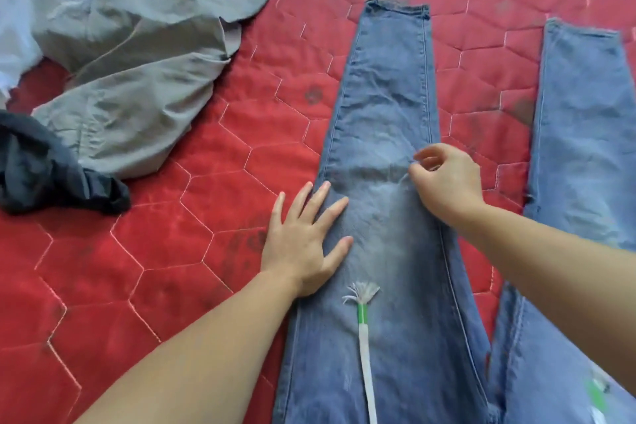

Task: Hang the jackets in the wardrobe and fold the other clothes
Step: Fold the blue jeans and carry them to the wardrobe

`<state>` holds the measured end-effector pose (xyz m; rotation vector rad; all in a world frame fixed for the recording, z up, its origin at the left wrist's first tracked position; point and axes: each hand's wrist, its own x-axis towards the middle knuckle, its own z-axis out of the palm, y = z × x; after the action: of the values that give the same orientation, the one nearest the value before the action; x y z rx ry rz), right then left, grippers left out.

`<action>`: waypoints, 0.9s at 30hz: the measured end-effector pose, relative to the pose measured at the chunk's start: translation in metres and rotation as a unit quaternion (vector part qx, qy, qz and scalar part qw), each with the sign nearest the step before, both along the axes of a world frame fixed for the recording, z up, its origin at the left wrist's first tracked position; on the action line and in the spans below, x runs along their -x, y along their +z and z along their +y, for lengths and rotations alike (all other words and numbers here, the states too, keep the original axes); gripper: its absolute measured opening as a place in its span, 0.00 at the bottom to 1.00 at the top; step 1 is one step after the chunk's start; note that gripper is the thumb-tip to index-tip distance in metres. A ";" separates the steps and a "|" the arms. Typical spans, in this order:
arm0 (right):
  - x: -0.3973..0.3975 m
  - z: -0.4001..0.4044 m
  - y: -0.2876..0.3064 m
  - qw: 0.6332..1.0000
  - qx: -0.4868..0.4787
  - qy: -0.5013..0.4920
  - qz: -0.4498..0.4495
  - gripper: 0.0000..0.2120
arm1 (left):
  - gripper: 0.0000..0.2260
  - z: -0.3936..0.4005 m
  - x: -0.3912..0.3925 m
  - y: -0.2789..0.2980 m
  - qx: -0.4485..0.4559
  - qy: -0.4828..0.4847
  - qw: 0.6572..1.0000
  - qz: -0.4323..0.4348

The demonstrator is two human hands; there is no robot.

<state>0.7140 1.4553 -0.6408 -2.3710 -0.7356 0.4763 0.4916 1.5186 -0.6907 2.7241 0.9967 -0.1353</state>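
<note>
Jeans (385,107) under both hands (303,244)

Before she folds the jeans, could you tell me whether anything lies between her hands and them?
Nothing visible does. The left hand rests flat on the jeans, and the right hand pinches the denim; a white drawstring lies lower down.

No legible text, label, brand, number or sign was found. The white-and-green cord (364,327) lying on the jeans (385,113) at 6 o'clock bore no readable marking; the red quilt (172,251) carried stitching only.
</note>
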 end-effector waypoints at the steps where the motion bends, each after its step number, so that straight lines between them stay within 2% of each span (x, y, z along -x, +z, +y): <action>1: -0.014 0.015 -0.003 1.000 0.009 -0.004 -0.014 0.13 | 0.28 0.001 -0.001 -0.001 -0.002 0.002 1.000 -0.011; 4: -0.040 0.056 -0.012 0.998 0.041 -0.044 -0.018 0.23 | 0.27 0.001 0.002 -0.006 -0.018 -0.006 0.999 -0.049; 6: -0.056 0.081 -0.016 0.995 0.025 -0.098 0.006 0.25 | 0.27 0.002 0.000 -0.006 -0.016 -0.011 0.998 -0.065; 9: -0.073 0.116 -0.011 0.983 0.001 -0.165 0.078 0.19 | 0.27 0.002 -0.003 -0.005 -0.016 -0.016 0.997 -0.072; 11: -0.079 0.133 -0.006 0.974 -0.030 -0.176 0.138 0.18 | 0.27 0.004 -0.004 -0.004 -0.014 -0.019 0.997 -0.074; 13: -0.079 0.146 -0.005 0.967 -0.082 -0.171 0.168 0.11 | 0.27 0.007 -0.004 -0.003 -0.013 -0.018 0.997 -0.067; 14: -0.077 0.151 -0.002 0.968 -0.100 -0.157 0.170 0.07 | 0.27 0.007 -0.004 -0.003 -0.017 -0.017 0.997 -0.068; 16: -0.072 0.154 0.003 0.981 -0.115 -0.097 0.125 0.08 | 0.27 0.008 -0.004 -0.002 -0.016 -0.013 0.998 -0.067; 19: -0.054 0.142 0.014 0.991 -0.121 0.038 -0.032 0.12 | 0.27 0.007 -0.004 0.000 -0.010 -0.006 0.997 -0.077; 23: 0.001 0.080 0.021 0.955 -0.216 0.184 -0.082 0.13 | 0.27 0.010 -0.003 -0.001 -0.016 0.003 0.995 -0.101; 25: 0.023 0.032 0.015 0.936 -0.207 0.265 -0.100 0.14 | 0.27 0.010 -0.006 -0.003 -0.029 0.001 0.994 -0.106; 27: 0.039 -0.019 0.003 0.926 -0.157 0.325 -0.109 0.10 | 0.27 0.009 -0.004 -0.008 -0.012 0.009 0.996 -0.092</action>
<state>0.6748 1.4363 -0.6375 -1.8557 -1.5906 0.3218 0.4955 1.5280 -0.6988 2.6891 0.9755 0.1308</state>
